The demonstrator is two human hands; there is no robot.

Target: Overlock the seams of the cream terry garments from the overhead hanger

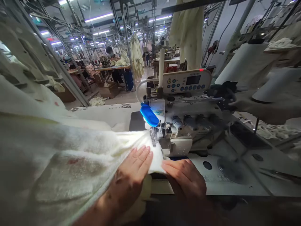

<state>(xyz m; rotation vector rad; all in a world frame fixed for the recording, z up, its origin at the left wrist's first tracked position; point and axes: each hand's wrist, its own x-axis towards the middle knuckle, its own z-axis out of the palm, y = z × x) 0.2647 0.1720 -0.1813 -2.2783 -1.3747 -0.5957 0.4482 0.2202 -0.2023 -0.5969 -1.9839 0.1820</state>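
Observation:
A thick cream fleece fabric (61,169) lies heaped across the left of the sewing table, its edge fed under the presser foot (154,138) of a white overlock sewing machine (185,125). My left hand (133,175) lies flat on the fabric just before the foot, fingers stretched out together. My right hand (185,177) rests at the fabric's right edge by the machine's front, fingers curled onto the cloth edge. A blue guard (149,114) sits above the needle.
A control panel (187,82) with blue buttons tops the machine. Thread cones (275,84) stand at right. Scissors (279,174) lie on the table's right. Other workers (110,53) sit at far tables among hanging cream garments (137,55) and metal racks.

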